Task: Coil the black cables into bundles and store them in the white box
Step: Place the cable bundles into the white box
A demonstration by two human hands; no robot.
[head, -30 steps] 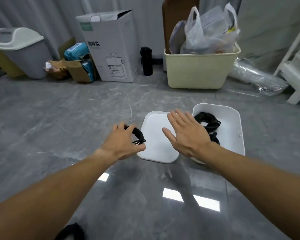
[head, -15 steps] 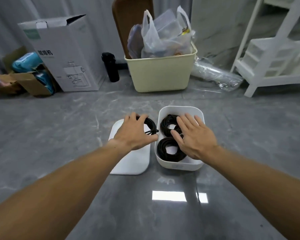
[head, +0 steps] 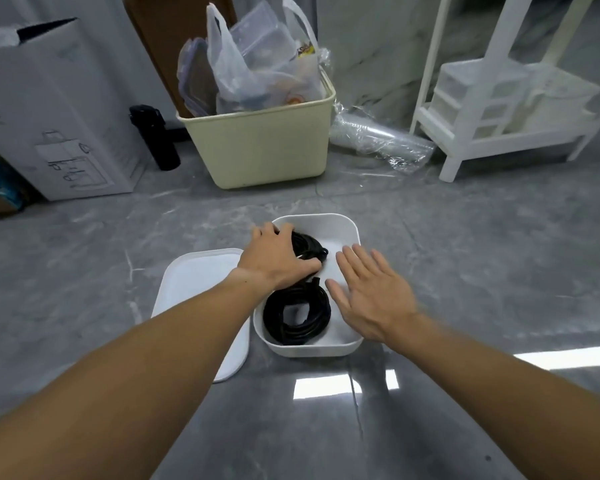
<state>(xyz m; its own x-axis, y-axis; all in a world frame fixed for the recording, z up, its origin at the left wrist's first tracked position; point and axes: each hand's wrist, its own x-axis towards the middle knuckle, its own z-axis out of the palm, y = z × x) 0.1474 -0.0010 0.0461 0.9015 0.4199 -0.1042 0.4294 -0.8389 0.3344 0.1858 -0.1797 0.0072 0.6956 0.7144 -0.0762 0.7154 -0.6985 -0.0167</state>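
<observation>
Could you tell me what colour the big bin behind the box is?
Pale cream-yellow bin, head view.

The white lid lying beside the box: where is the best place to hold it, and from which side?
Probably the white lid at its near rounded corner, from the person's side. It lies flat, the left forearm crosses it, and the white box closes its right edge.

I see a glossy grey marble-look floor [head: 465, 271] carrying everything. On it near me sits the white box [head: 312, 348], with its white lid [head: 194, 282] lying flat just beside it on the left. Farther back stand a cream bin [head: 264, 147], a black bottle [head: 156, 140], a cardboard carton [head: 49, 109], a white shelf unit [head: 499, 140] and a crumpled plastic wrap [head: 381, 140].
</observation>
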